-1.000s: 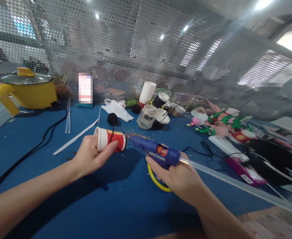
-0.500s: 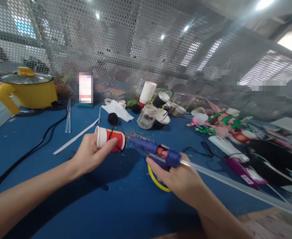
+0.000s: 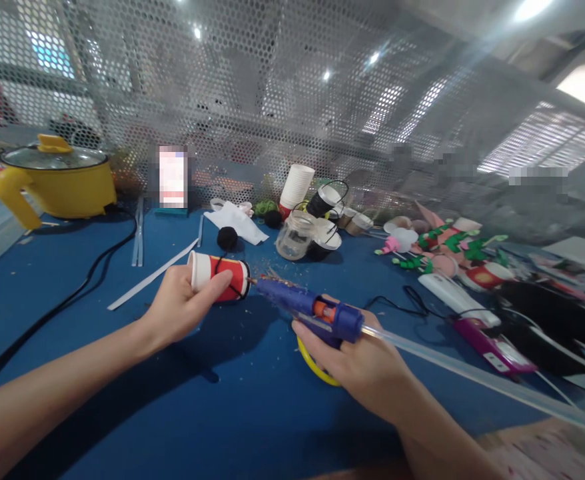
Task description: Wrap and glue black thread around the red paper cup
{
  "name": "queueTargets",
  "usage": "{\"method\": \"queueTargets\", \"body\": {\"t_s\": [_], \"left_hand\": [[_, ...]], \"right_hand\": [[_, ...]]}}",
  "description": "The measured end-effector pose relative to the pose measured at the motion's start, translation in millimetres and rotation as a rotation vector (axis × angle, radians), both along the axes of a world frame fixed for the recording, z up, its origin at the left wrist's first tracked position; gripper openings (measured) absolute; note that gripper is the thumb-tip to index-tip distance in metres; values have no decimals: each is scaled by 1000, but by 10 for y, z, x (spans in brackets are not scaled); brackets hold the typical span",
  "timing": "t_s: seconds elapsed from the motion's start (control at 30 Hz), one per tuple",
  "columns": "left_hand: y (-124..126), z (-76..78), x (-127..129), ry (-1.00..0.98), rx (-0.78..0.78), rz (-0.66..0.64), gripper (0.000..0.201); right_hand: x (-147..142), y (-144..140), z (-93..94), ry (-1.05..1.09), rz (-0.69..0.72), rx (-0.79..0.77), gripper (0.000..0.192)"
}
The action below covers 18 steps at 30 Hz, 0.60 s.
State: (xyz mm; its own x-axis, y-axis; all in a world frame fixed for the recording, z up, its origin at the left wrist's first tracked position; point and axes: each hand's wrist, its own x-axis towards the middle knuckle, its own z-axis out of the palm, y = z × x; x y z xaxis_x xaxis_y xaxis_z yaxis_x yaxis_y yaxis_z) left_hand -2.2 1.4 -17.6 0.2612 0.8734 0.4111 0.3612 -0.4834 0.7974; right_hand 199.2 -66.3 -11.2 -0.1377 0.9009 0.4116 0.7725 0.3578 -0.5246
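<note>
My left hand (image 3: 180, 308) grips a small red and white paper cup (image 3: 218, 275) held on its side, bottom facing right, with a thin black string across it. My right hand (image 3: 360, 363) holds a blue glue gun (image 3: 305, 304) with a yellow trigger loop; its nozzle touches the cup's bottom rim. A long clear glue stick (image 3: 472, 377) sticks out of the gun's back toward the lower right. Both hands hover over the blue table (image 3: 252, 413).
A yellow electric pot (image 3: 55, 180) stands far left, its black cord (image 3: 67, 300) trailing across the table. Behind the cup lie a black pom-pom (image 3: 227, 237), white strips (image 3: 150, 277), stacked cups (image 3: 296, 187), a glass jar (image 3: 295, 235). Felt craft pieces (image 3: 442, 250) and a purple pack (image 3: 490, 347) fill the right.
The cup and the glue gun have shifted slightly left and up together. The nozzle stays at the cup's bottom.
</note>
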Motion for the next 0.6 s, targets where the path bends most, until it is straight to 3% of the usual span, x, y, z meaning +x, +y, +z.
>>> {"method": "queueTargets", "body": {"t_s": [0.27, 0.47, 0.6], "left_hand": [[4, 23, -3, -25, -2, 2, 35], [8, 17, -7, -8, -19, -8, 33], [18, 24, -21, -44, -38, 4, 33]], "right_hand": [[11, 0, 11, -19, 12, -57, 17], [-18, 1, 50, -18, -1, -3, 15], [-28, 34, 75, 124, -34, -166, 13]]}}
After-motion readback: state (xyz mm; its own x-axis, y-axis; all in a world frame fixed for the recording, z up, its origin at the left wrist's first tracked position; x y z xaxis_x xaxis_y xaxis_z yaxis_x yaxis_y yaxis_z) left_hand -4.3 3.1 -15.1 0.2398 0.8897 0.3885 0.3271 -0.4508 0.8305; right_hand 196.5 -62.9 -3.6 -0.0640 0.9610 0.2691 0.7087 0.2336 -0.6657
